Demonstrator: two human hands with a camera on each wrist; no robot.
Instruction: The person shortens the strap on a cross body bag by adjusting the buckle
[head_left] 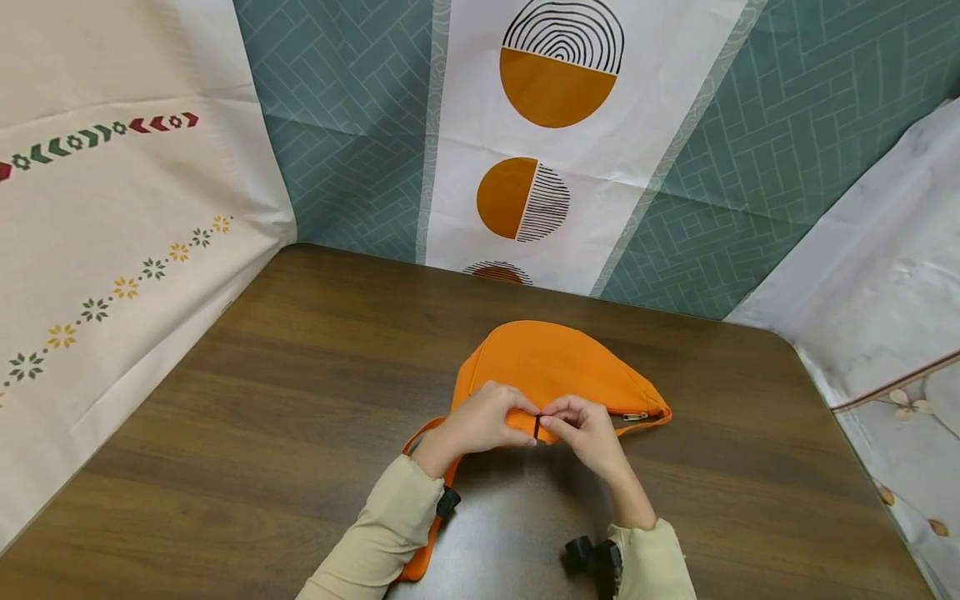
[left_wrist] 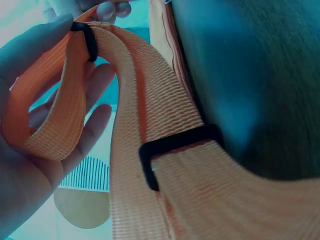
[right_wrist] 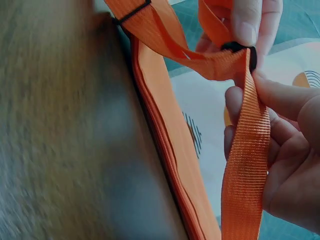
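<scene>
An orange sling bag (head_left: 547, 358) lies on the table, and its webbing strap (right_wrist: 245, 175) runs up between both hands. My left hand (head_left: 483, 419) pinches a black strap slider (left_wrist: 91, 42) with thumb and fingertips, and a loop of webbing curls inside its palm. Opposite it, my right hand (head_left: 588, 429) pinches the strap right beside the slider, thumb at its edge; a length of strap hangs down across the right fingers. A second black buckle (left_wrist: 177, 141) sits on the strap nearer the bag, apart from both hands.
The brown wooden table (head_left: 300, 400) extends around the bag. A metal zipper pull (head_left: 635, 417) shows at the bag's right end. More orange strap (head_left: 420, 558) lies near the left forearm. Patterned cloths (head_left: 352, 125) hang behind and at both sides.
</scene>
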